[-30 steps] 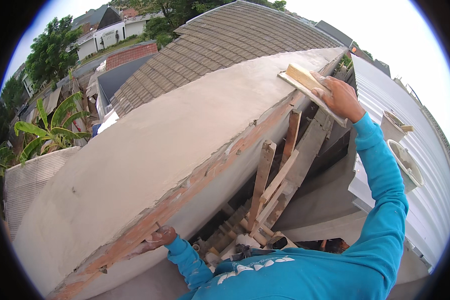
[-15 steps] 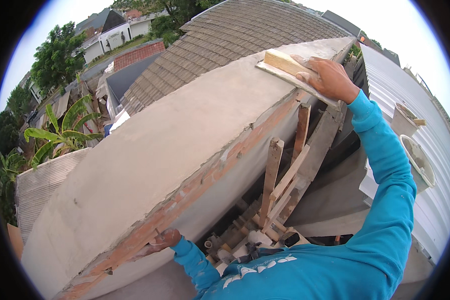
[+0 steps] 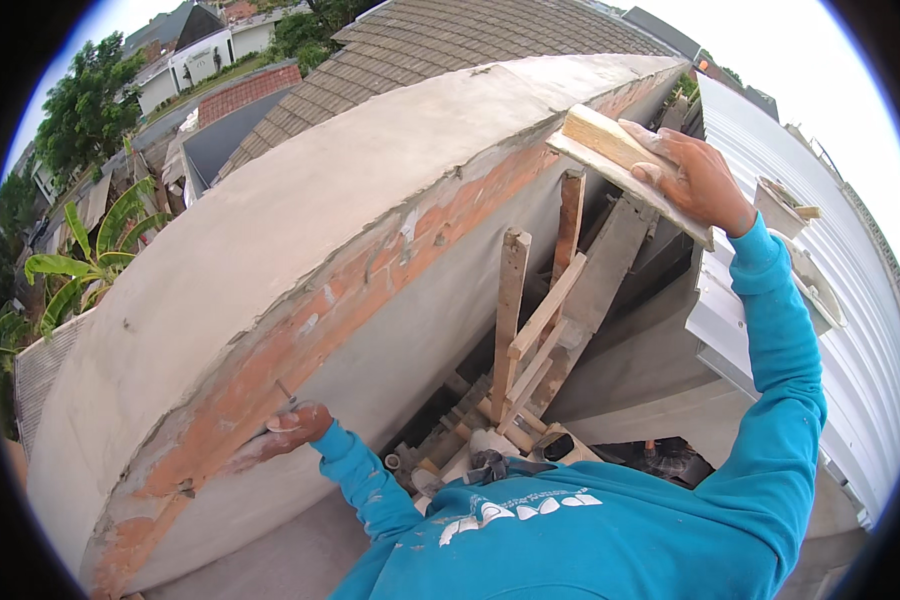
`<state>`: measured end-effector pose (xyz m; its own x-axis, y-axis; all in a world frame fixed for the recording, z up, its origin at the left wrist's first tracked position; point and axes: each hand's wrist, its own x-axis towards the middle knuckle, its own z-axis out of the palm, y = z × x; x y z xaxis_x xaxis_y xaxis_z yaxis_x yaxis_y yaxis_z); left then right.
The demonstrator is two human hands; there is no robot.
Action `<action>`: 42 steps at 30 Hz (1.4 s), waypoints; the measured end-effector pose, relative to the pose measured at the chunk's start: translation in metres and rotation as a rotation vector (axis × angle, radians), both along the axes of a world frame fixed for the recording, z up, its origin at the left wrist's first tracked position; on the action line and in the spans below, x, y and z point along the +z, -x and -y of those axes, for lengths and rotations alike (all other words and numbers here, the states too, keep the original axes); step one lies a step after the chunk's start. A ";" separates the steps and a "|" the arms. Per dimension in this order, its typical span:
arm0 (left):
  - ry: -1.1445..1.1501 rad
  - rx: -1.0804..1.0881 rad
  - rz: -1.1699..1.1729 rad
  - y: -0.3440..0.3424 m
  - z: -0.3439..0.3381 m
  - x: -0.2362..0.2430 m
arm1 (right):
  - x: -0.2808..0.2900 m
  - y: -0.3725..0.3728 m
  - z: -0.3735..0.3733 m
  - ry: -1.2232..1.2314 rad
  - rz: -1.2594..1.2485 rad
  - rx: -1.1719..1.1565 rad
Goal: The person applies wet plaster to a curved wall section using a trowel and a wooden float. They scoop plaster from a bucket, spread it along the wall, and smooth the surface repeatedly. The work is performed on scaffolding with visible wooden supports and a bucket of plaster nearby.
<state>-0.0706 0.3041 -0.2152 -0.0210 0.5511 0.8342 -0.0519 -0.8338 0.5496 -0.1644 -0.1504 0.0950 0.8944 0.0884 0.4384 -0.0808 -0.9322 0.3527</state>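
My right hand (image 3: 698, 172) is closed around the wooden handle of a plastering float (image 3: 610, 140). The float's flat board is tilted past the plaster edge, over the gap beside the wall; whether its far end touches the wall I cannot tell. Smooth grey-beige plaster covers the broad curved top of the wall (image 3: 300, 230), and a strip of bare orange brick (image 3: 310, 325) runs below its ragged edge. At the lower left my left hand (image 3: 295, 425) rests against this strip, fingers stretched along it. A nail (image 3: 285, 390) sticks out just above that hand.
Upright and slanting wooden boards (image 3: 510, 310) stand in the gap between the wall and a white corrugated roof (image 3: 820, 280). Two buckets (image 3: 815, 285) sit on that roof at the right. A tiled roof (image 3: 440, 75) and banana leaves (image 3: 95, 260) lie beyond the wall.
My right hand has drawn the float off the plastered surface, out over the wall's edge. The view has shifted, so the wall appears higher and farther left; my left hand stays by the nail.
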 end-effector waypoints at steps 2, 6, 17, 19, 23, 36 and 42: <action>0.055 -0.004 -0.014 0.000 -0.001 -0.003 | 0.007 0.005 0.003 -0.010 0.017 -0.054; 0.028 -0.006 -0.035 0.001 0.001 -0.002 | 0.028 -0.045 0.044 -0.118 0.004 -0.118; 0.072 0.015 -0.037 -0.002 0.008 -0.009 | 0.002 -0.253 0.055 -0.148 -0.086 -0.324; 0.023 0.028 -0.027 0.002 0.006 -0.004 | 0.002 -0.256 0.043 -0.186 -0.094 -0.219; 0.097 -0.028 0.017 -0.001 0.003 -0.012 | -0.001 -0.240 -0.028 -0.226 -0.155 0.040; 0.086 -0.039 -0.039 0.001 0.003 -0.013 | -0.002 -0.106 -0.269 -0.207 -0.181 0.931; 0.053 0.011 0.010 0.001 0.010 -0.001 | -0.010 -0.134 -0.247 -0.215 -0.096 0.925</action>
<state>-0.0719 0.2941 -0.2158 -0.0356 0.5945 0.8033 -0.0487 -0.8039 0.5928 -0.0306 0.0964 0.0849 0.5436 0.7048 0.4558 0.7413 -0.6578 0.1330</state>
